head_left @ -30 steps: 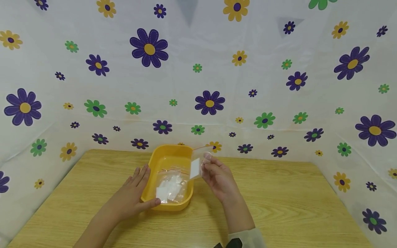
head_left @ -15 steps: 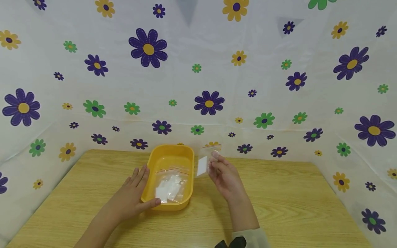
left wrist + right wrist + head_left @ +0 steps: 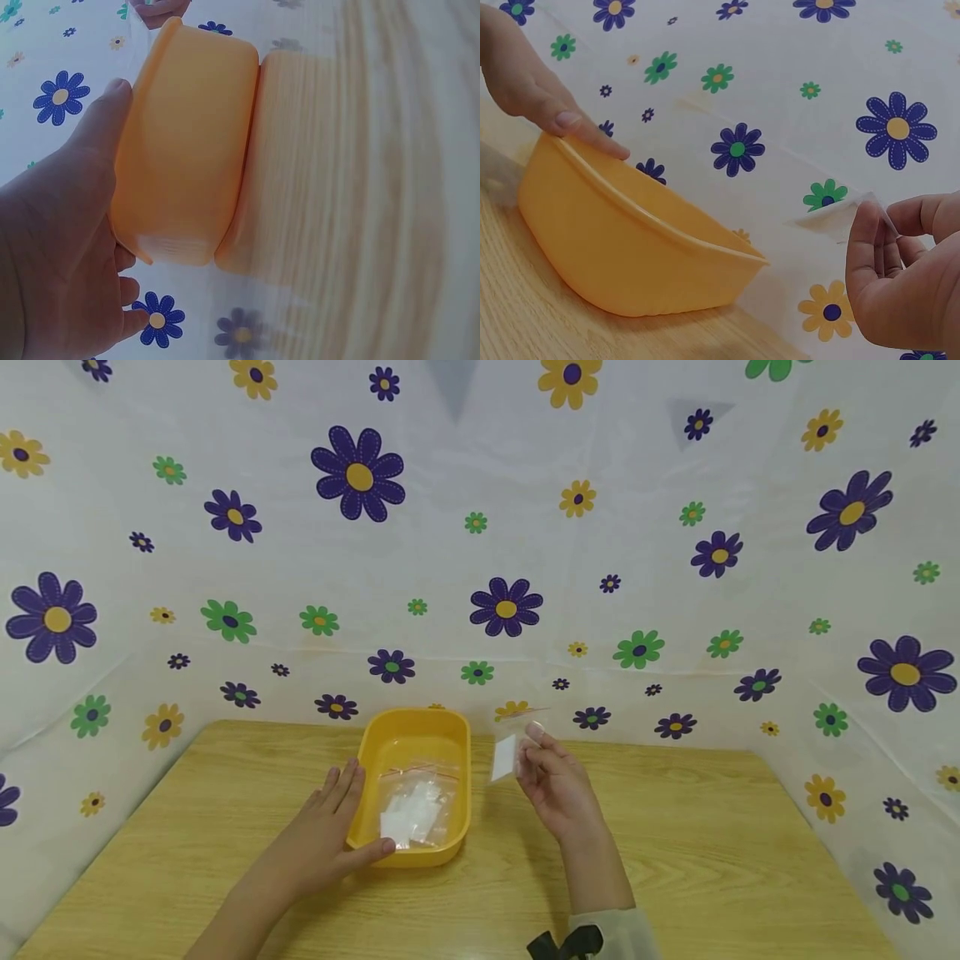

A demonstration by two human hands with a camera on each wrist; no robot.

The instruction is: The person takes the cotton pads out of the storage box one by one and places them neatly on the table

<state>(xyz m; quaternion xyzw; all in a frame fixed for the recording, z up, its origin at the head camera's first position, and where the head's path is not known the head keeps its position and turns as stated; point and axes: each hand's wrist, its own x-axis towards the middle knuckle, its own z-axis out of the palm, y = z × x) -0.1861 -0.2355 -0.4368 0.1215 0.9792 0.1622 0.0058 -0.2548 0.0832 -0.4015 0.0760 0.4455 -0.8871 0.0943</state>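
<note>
My right hand (image 3: 561, 785) pinches a small clear zip bag (image 3: 504, 758) between thumb and fingers, above the table and to the right of a yellow plastic tub (image 3: 412, 741). A white rectangle shows inside the bag, and a thin red line runs along its top. My left hand (image 3: 321, 828) rests on the tub's left rim with its fingers straight and its thumb at the near corner. More clear bags with white pieces (image 3: 414, 812) lie heaped in the near half of the tub. In the right wrist view the bag (image 3: 829, 216) is seen nearly edge-on.
A wood-grain table (image 3: 675, 843) carries the tub near its back edge. Behind and at both sides hangs a white cloth (image 3: 637, 460) printed with purple, yellow and green flowers. A black strap (image 3: 566, 943) sits at the right sleeve.
My right hand has moved right with the zip bag, from over the tub's right rim to a spot apart from it. The left hand has stayed on the rim.
</note>
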